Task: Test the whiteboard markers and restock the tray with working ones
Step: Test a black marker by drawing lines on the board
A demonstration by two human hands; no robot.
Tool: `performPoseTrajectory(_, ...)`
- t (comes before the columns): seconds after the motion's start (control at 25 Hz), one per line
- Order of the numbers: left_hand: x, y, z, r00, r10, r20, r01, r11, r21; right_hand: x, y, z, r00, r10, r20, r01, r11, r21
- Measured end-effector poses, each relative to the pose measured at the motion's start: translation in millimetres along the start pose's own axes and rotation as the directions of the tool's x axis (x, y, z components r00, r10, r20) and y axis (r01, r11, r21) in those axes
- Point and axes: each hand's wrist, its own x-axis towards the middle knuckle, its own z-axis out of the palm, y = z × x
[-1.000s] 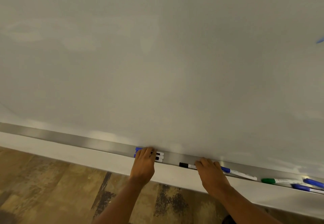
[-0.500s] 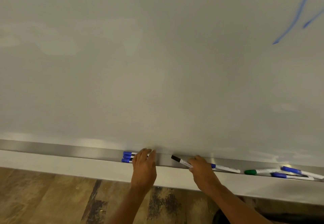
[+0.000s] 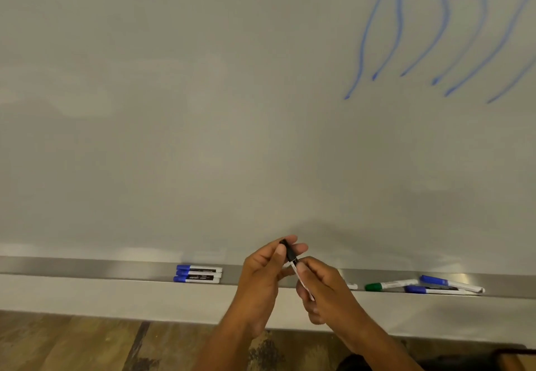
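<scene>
Blue strokes (image 3: 400,22) on the whiteboard (image 3: 203,109) above the tray (image 3: 87,267) suggest some testing is done, but just above the tray's middle the fingers of the left hand (image 3: 261,272) pinch the cap of the black marker (image 3: 291,254) and those of the right hand (image 3: 324,292) grip its barrel, so it, and likely the green marker (image 3: 385,285) lying in the tray, are not yet tested.

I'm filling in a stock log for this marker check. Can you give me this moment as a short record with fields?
in hand: black-capped marker, held clear of the tray
left hand: pinches the black cap
right hand: grips the white barrel
cap: looks on, not yet off
tray contents: three blue markers grouped at left; green marker and two blue markers at right
whiteboard: blue strokes at upper right
</scene>
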Motion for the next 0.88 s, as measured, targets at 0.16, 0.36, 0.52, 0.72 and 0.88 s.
performPoseTrajectory(0.16, -29, 41, 67, 0.983, 0.057, 0.172, -0.015, 0.970, -0.241, -62, -35, -50, 0.985, -0.069, 0.161, 0.014, 0.947, 0.322)
performPoseTrajectory(0.36, -38, 57, 91, 0.964, 0.105, 0.245, -0.033, 0.959, -0.282, -93, -49, -68, 0.951, -0.083, 0.297, -0.082, 0.860, 0.503)
performPoseTrajectory(0.52, -54, 72, 115, 0.974, 0.142, 0.179, -0.091, 0.959, -0.268, -110, -55, -77, 0.961, -0.115, 0.252, -0.031, 0.858, 0.513)
performPoseTrajectory(0.72, -70, 94, 137, 0.982, 0.186, 0.006, -0.179, 0.953, -0.243, -129, -63, -79, 0.977, -0.194, 0.093, 0.169, 0.958, 0.231)
performPoseTrajectory(0.88, -64, 159, 99, 0.913, 0.337, -0.230, -0.401, 0.840, -0.366, -148, -44, -74, 0.949, -0.281, -0.143, 0.275, 0.960, -0.061)
